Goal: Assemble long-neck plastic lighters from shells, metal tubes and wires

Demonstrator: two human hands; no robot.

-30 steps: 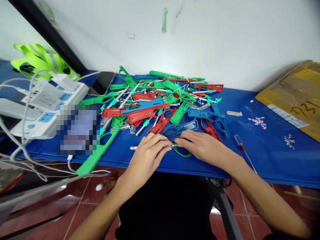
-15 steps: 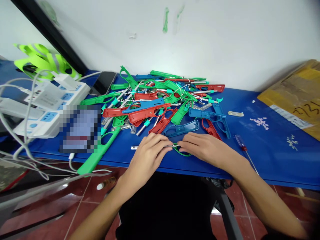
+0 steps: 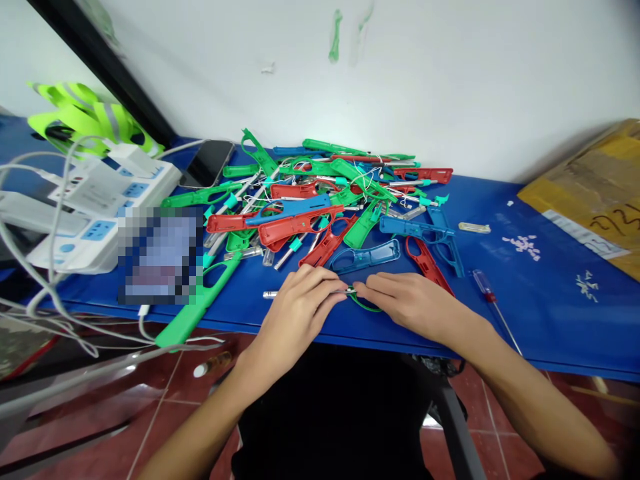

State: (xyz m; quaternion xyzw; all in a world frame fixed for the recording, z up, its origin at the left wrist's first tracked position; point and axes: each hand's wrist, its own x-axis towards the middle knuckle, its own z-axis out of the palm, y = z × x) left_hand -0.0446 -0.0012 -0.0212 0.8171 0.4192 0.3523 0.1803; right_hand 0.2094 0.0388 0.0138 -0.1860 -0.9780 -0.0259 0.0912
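Observation:
At the table's front edge both hands work close together on a long-necked lighter. My left hand (image 3: 303,307) is closed round its metal tube (image 3: 270,294), whose end sticks out to the left. My right hand (image 3: 407,303) pinches the green lighter casing (image 3: 367,307), and the casing's loop shows below the fingers. Between the two sets of fingertips a small silvery part is visible, but my fingers hide most of the join. Just beyond my hands lie a blue casing half (image 3: 367,256) and a red casing half (image 3: 427,263).
A heap of green, red and blue lighter parts (image 3: 300,223) spreads behind. A screwdriver (image 3: 485,288), small pink pieces (image 3: 523,247) and a cardboard box (image 3: 590,193) are at right. On the left are a power strip (image 3: 100,230), a phone (image 3: 160,260) and a green casing (image 3: 193,310).
My fingertips have shifted very slightly at the join. Both hands keep their grip in nearly the same place, and the whole view has moved a little.

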